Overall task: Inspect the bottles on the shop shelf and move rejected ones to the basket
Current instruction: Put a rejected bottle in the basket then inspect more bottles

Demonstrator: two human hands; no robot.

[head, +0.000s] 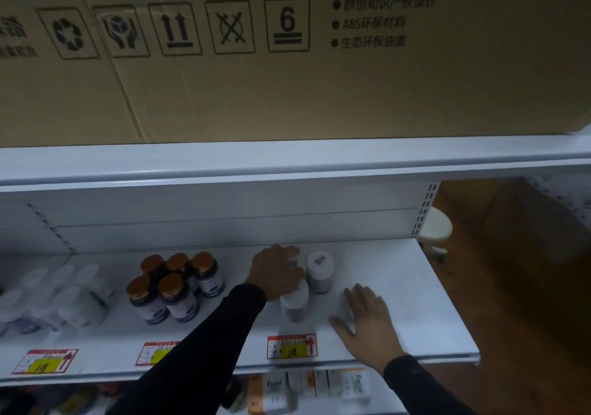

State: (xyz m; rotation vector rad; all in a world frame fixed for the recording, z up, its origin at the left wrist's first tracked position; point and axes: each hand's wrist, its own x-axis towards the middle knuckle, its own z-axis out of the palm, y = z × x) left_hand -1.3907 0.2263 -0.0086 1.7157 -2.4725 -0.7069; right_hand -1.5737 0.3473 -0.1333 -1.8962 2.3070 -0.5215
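On the white shelf (415,302) stand three white bottles. My left hand (276,272) curls over the top of the rear left white bottle (295,262). Beside it on the right stands another white bottle (320,272), and a third white bottle (295,301) stands in front, just below my left hand. My right hand (367,322) lies on the shelf to the right of them with fingers straight and spread, holding nothing. Several dark bottles with copper caps (174,286) are grouped to the left. No basket is in view.
Blurred white bottles (54,296) fill the shelf's left end. Red and yellow price tags (291,346) line the front edge. A large cardboard box (287,53) sits on the shelf above. Boxed goods (275,392) show on the shelf below. A white stool (435,229) stands on the brown floor at right.
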